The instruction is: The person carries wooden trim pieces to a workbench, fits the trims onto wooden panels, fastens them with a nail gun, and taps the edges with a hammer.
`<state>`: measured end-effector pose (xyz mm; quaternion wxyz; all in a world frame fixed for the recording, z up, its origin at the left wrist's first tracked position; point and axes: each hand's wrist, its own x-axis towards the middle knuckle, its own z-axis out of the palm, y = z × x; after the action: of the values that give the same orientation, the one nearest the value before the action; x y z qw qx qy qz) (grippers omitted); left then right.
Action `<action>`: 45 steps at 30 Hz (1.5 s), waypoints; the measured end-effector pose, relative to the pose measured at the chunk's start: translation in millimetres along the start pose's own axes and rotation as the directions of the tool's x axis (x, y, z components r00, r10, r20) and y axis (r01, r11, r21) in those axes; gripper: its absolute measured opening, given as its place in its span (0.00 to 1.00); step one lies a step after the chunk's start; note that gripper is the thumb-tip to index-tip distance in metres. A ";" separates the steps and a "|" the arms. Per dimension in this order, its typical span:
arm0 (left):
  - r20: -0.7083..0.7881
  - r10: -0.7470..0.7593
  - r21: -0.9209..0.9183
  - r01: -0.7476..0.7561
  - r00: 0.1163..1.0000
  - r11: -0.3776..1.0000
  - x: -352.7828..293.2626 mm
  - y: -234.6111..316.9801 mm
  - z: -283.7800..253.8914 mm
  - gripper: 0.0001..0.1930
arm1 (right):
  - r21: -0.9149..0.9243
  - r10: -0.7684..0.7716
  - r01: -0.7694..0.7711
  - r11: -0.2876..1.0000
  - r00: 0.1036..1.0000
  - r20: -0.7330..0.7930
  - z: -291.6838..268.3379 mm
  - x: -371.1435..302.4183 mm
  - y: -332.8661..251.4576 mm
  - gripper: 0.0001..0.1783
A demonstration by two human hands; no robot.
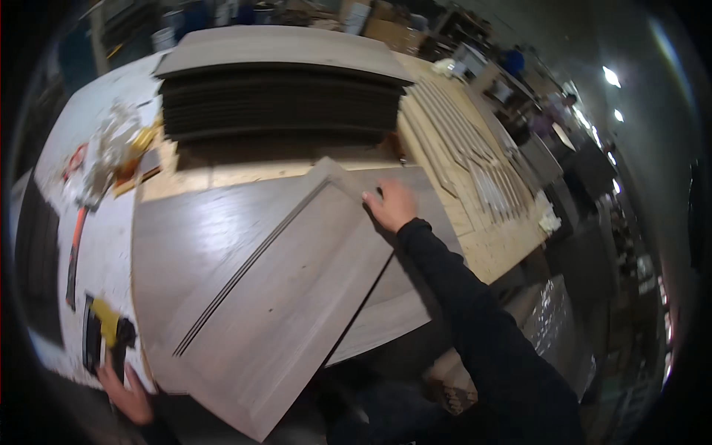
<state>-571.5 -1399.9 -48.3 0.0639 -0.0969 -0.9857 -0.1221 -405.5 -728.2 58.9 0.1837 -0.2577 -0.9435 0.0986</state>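
Observation:
A grey-brown wooden panel (289, 297) with dark grooves along one side lies at a slant in front of me. My right hand (393, 206) grips its far right corner, thumb on the top face. Under it rests a wider flat board (185, 237) of similar wood. At the lower left, my left hand (127, 391) has its fingers apart, right by a yellow and black hand tool (111, 325). Whether the fingertips touch the tool, I cannot tell.
Behind the boards stands a tall stack of panels (282, 96). Thin wooden strips (475, 148) lie on the right of the table. A red-and-black-handled hammer (76, 252) and crumpled clear plastic (111, 144) are at left. A plastic-wrapped package (545, 319) sits right of my arm.

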 end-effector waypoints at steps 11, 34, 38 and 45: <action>0.243 -0.031 -0.321 0.111 0.970 0.941 54.3 66.7 37.4 0.29 | 0.222 0.140 -0.150 0.963 0.988 0.060 -1.1 -21.5 45.7 0.17; 0.630 -0.135 -0.776 0.628 0.765 -0.063 -291.0 310.9 -67.9 0.20 | 0.096 0.176 -0.995 0.013 0.097 0.980 -118.3 -344.3 -46.1 0.16; 0.637 -0.024 -0.771 0.636 0.771 -0.042 -305.0 327.7 -83.1 0.30 | 0.078 0.053 -0.994 -0.079 0.074 0.996 -102.9 -363.1 -96.3 0.16; 0.583 0.116 -0.811 0.584 0.804 0.036 -256.4 267.7 -68.9 0.30 | 0.285 0.047 -0.947 -0.149 0.281 0.959 -79.8 -358.3 -165.4 0.21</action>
<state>-259.6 -1207.6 40.7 -0.3001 0.0319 -0.6127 -0.7304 -161.7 -1048.3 72.2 -0.1497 -0.4306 -0.3927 0.7987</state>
